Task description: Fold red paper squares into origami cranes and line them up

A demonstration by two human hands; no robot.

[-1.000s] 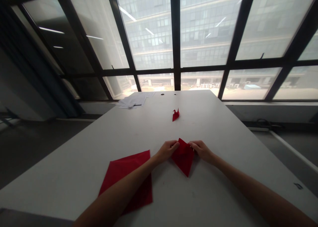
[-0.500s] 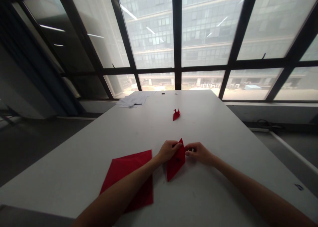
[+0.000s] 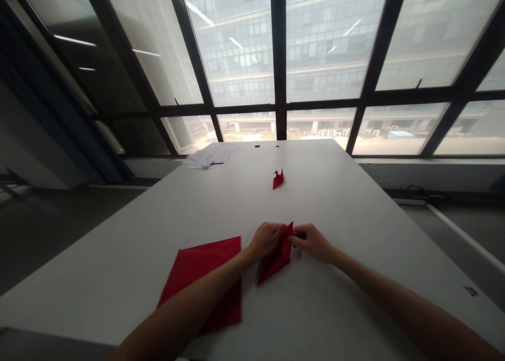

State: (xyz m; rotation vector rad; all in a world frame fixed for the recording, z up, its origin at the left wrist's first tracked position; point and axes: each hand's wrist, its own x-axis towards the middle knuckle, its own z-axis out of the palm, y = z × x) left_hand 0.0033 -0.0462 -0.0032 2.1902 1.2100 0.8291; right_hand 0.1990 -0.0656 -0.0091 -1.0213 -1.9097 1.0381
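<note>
Two hands [image 3: 267,240] [image 3: 312,242] on one folded paper [image 3: 276,262] (red)

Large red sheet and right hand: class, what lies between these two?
In the head view, the left hand and the folded red paper it holds lie between the large red sheet and the right hand.

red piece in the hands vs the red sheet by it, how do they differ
The piece is folded narrow, while the sheet is spread wide. The piece is held tilted in the left grip; the sheet lies on the table, partly hidden by the left forearm. The piece looks smaller than the sheet. Both are red.
</note>
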